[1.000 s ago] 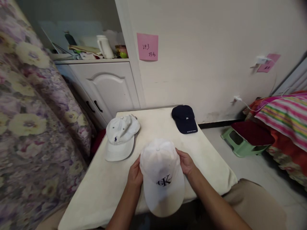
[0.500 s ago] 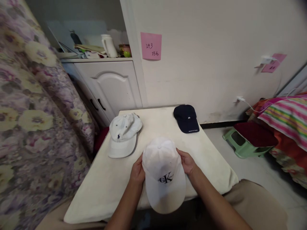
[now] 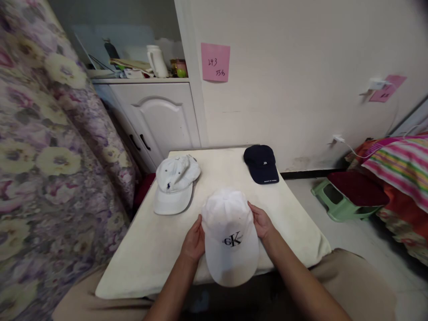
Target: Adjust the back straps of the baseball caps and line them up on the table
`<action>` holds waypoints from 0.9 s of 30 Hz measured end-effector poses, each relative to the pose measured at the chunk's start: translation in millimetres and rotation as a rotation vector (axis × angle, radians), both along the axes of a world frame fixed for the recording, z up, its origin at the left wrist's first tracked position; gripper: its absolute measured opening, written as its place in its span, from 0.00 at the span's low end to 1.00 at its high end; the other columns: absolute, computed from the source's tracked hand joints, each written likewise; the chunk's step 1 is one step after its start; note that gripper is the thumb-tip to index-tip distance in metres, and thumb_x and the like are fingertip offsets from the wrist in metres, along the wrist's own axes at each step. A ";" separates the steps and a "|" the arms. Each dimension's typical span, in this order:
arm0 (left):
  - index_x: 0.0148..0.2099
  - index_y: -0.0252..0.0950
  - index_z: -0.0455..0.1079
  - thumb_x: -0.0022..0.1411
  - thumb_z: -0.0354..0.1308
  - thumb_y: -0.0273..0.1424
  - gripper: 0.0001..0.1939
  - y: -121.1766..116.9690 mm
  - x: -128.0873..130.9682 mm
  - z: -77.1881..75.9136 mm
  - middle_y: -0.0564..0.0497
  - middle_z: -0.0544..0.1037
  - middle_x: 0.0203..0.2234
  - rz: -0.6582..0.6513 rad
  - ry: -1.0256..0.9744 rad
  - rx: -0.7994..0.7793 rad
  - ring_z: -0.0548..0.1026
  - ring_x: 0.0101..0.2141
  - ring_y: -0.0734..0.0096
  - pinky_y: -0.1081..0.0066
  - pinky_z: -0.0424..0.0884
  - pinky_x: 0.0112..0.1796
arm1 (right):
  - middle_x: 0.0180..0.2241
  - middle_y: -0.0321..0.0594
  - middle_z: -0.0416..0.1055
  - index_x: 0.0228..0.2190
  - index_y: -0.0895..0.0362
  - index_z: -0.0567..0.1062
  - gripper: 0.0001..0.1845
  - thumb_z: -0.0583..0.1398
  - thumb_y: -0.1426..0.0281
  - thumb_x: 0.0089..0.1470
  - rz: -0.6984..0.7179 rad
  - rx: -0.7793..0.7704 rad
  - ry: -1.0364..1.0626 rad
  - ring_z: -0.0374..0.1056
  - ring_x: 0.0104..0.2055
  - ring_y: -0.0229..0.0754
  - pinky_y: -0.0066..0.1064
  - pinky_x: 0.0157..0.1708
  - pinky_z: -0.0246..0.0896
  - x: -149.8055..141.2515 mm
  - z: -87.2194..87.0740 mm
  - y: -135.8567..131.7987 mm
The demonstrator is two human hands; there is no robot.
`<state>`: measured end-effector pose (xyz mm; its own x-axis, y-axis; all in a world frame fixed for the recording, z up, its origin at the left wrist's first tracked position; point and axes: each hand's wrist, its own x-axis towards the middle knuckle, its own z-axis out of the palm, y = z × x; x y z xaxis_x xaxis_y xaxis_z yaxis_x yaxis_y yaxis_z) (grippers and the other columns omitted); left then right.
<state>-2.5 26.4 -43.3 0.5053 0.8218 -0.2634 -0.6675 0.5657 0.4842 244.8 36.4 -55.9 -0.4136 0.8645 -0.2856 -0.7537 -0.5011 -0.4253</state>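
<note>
A white baseball cap (image 3: pixel 230 218) with black "CK" lettering is held between my two hands at the table's near edge, brim towards me. My left hand (image 3: pixel 194 238) grips its left side, the fingers partly hidden behind the crown. On the opposite side my right hand (image 3: pixel 261 222) grips the crown's edge, its fingertips also tucked out of sight. A pale cap (image 3: pixel 174 185) with a small dark emblem lies at the table's left, brim forward. At the far right corner rests a navy cap (image 3: pixel 261 162) with small white lettering.
The table (image 3: pixel 147 263) has a cream cover and stands against the wall. A floral curtain (image 3: pixel 60 178) hangs at the left, beside a white cabinet (image 3: pixel 163 116). To the right are a green stool (image 3: pixel 329 200) with a dark red top and striped bedding (image 3: pixel 401 158).
The white CK cap has shifted slightly away from me, and its brim sits a little higher in view. Both hands keep their hold. The camera view has moved slightly.
</note>
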 end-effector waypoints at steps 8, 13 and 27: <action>0.50 0.34 0.76 0.68 0.52 0.30 0.14 -0.8 5.7 4.2 0.47 0.85 0.33 0.038 0.066 -0.065 0.81 0.45 0.51 0.60 0.74 0.49 | 0.30 0.45 0.82 0.41 0.64 0.77 0.15 0.57 0.65 0.63 -0.026 0.056 -0.061 0.79 0.37 0.47 0.37 0.47 0.69 0.1 5.2 -14.0; 0.56 0.34 0.73 0.67 0.52 0.32 0.18 -2.9 6.4 13.0 0.44 0.85 0.35 0.039 0.094 -0.104 0.80 0.46 0.48 0.57 0.74 0.49 | 0.37 0.44 0.82 0.39 0.63 0.78 0.10 0.64 0.69 0.57 -0.116 0.143 -0.138 0.77 0.38 0.41 0.30 0.43 0.69 1.0 10.7 -39.9; 0.44 0.31 0.77 0.66 0.56 0.32 0.12 -13.7 7.1 40.1 0.45 0.85 0.31 0.069 0.140 -0.085 0.81 0.40 0.54 0.65 0.77 0.42 | 0.41 0.46 0.80 0.42 0.60 0.79 0.16 0.69 0.67 0.51 -0.177 0.037 -0.224 0.76 0.40 0.43 0.33 0.42 0.68 -16.1 6.6 -146.8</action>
